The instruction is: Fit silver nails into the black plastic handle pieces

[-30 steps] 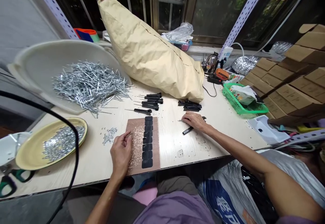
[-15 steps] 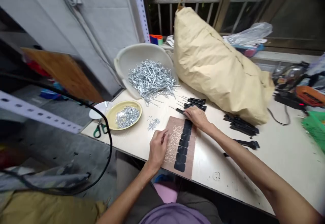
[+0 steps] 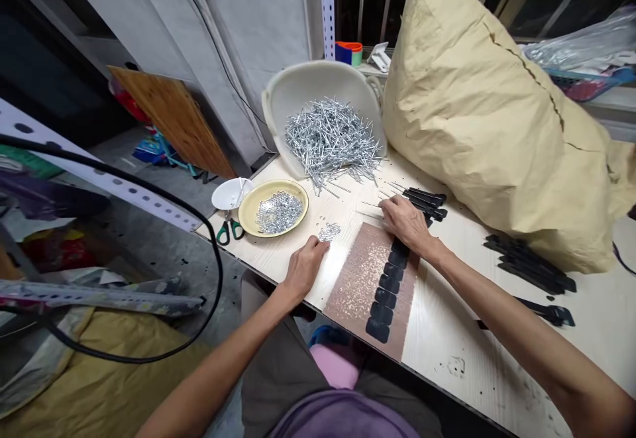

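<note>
Two hands at work: the left hand [image 3: 304, 267], fingertips together, reaches the small metal bits [image 3: 328, 232] between yellow dish [image 3: 247, 206] and brown board [image 3: 399, 325], hold unclear; the right hand [image 3: 407, 222] curls over a thin rod [image 3: 370, 205], grip hidden. The bits look light, hard, slippery, best pinched edgewise. Unlike half a second ago, the left hand is off the board.

left hand [image 3: 305, 269] is off the brown board [image 3: 404, 307] now, fingertips at the near edge of the small metal bits [image 3: 328, 231]. right hand [image 3: 405, 222] has left the loose black part [image 3: 557, 315] for the rod-tipped black handles [image 3: 428, 199], by the board's far corner. view swung left: wooden panel [image 3: 176, 116] in, green basket and cardboard boxes out of frame.
</note>
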Tool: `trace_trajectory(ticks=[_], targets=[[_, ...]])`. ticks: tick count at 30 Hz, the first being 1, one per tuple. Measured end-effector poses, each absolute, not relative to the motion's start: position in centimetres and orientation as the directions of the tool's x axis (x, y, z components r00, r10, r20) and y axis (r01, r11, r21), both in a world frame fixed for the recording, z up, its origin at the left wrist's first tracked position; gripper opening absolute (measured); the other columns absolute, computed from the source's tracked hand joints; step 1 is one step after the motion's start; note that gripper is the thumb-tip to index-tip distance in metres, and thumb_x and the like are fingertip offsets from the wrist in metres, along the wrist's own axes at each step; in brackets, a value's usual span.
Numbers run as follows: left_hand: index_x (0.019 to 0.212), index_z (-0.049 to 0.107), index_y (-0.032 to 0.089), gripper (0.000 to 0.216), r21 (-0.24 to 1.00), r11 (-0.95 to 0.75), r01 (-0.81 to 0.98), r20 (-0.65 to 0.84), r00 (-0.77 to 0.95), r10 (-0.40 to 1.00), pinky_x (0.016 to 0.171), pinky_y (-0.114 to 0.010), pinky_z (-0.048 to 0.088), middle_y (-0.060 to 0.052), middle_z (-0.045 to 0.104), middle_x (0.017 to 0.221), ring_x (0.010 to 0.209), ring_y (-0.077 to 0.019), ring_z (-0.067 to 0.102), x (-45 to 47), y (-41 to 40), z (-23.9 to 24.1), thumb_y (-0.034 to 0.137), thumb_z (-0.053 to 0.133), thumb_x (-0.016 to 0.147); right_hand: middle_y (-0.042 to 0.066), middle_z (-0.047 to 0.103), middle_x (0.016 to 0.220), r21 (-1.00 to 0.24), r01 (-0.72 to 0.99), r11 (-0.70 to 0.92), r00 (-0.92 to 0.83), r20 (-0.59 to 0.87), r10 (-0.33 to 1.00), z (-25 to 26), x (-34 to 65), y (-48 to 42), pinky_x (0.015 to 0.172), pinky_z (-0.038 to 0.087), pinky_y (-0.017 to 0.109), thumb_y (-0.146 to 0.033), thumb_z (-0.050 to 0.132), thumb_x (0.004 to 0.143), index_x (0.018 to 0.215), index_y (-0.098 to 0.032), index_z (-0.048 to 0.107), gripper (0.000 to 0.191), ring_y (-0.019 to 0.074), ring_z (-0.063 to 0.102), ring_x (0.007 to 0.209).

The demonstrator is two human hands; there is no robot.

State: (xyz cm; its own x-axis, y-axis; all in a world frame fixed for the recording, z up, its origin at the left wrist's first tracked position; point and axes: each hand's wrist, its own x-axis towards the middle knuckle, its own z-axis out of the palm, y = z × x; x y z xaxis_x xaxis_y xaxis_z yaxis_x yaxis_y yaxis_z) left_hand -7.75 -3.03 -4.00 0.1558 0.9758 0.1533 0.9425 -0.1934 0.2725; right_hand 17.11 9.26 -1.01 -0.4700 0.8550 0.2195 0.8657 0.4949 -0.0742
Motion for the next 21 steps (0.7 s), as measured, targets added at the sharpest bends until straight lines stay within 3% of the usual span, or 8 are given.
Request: trace_trajectory(ticks=[4,8,11,13,15,17,19,21], targets=[[0.1,0.057,0.019,0.022,0.174,-0.26,0.95,0.087,0.249,0.965,0.064,-0.026,0.041,-0.005,0.056,0.096,0.08,-0.0167,0.057,-7.9,-1.9,-4.1,0.018,0.036,0.094,0.007,0.06,0.097,-0.235,0.826,0.512,-0.411,0.37,0.833,-0.2,17.5,6.8,0.073,0.039,0.027,-0.023,0.038,0.092,0.104,-0.018,0.058,0.023,0.0175,0.055,0.09],[0.095,0.054,0.016,0.022,0.111,-0.253,0.961,0.066,0.247,0.967,0.063,-0.027,0.041,-0.009,0.054,0.097,0.079,-0.0184,0.055,-8.0,-1.0,-4.4,0.015,0.033,0.093,0.004,0.061,0.096,-0.343,0.758,0.555,-0.428,0.381,0.82,0.1,17.2,3.6,0.072,0.043,0.025,-0.032,0.039,0.095,0.104,-0.021,0.059,0.025,0.0152,0.057,0.086],[0.094,0.054,0.017,0.018,0.239,-0.212,0.948,0.083,0.197,0.977,0.065,-0.027,0.041,-0.008,0.054,0.097,0.081,-0.0179,0.055,-8.0,-0.9,-4.4,0.017,0.036,0.092,0.003,0.062,0.093,-0.377,0.746,0.549,-0.432,0.354,0.83,0.0,17.0,1.7,0.067,0.044,0.024,-0.033,0.041,0.095,0.105,-0.023,0.061,0.025,0.0145,0.059,0.082],[0.09,0.054,0.017,0.013,0.434,-0.15,0.888,0.126,0.106,0.986,0.066,-0.027,0.042,-0.006,0.055,0.093,0.08,-0.0169,0.055,-7.8,-1.1,-4.0,0.019,0.041,0.091,0.003,0.062,0.092,-0.403,0.735,0.545,-0.421,0.358,0.833,0.0,16.9,0.7,0.068,0.045,0.025,-0.031,0.041,0.094,0.102,-0.022,0.062,0.024,0.0143,0.059,0.081],[0.085,0.053,0.017,0.011,0.707,-0.049,0.705,0.116,-0.047,0.992,0.06,-0.025,0.041,-0.004,0.056,0.084,0.07,-0.0141,0.053,-7.2,-1.4,-3.3,0.024,0.045,0.089,0.004,0.063,0.094,-0.429,0.7,0.57,-0.433,0.379,0.818,0.1,16.5,-0.2,0.071,0.046,0.026,-0.028,0.042,0.094,0.102,-0.021,0.063,0.024,0.0145,0.06,0.083],[0.081,0.053,0.016,0.018,0.938,0.071,0.338,-0.011,-0.176,0.984,0.051,-0.022,0.038,-0.002,0.056,0.072,0.055,-0.01,0.049,-6.1,-1.7,-2.3,0.033,0.05,0.087,0.004,0.064,0.097,-0.447,0.655,0.609,-0.469,0.392,0.792,0.2,15.8,-1.0,0.073,0.047,0.027,-0.025,0.042,0.094,0.106,-0.021,0.063,0.025,0.015,0.06,0.086],[0.079,0.054,0.014,0.025,0.985,0.152,-0.085,-0.166,-0.201,0.965,0.045,-0.019,0.036,0.0,0.056,0.066,0.048,-0.0069,0.046,-4.9,-2.1,-1.3,0.039,0.06,0.08,0.004,0.064,0.1,-0.459,0.63,0.627,-0.494,0.387,0.779,0.3,15.0,-1.7,0.073,0.048,0.027,-0.023,0.042,0.094,0.112,-0.023,0.062,0.027,0.0153,0.06,0.086],[0.077,0.056,0.012,0.03,0.911,0.171,-0.375,-0.251,-0.176,0.952,0.048,-0.018,0.041,-0.001,0.059,0.066,0.051,-0.0065,0.051,-3.8,-2.5,-0.4,0.037,0.072,0.069,0.004,0.064,0.1,-0.465,0.63,0.622,-0.491,0.382,0.783,0.4,14.3,-2.2,0.072,0.048,0.027,-0.024,0.042,0.094,0.116,-0.024,0.061,0.029,0.0154,0.06,0.085]])
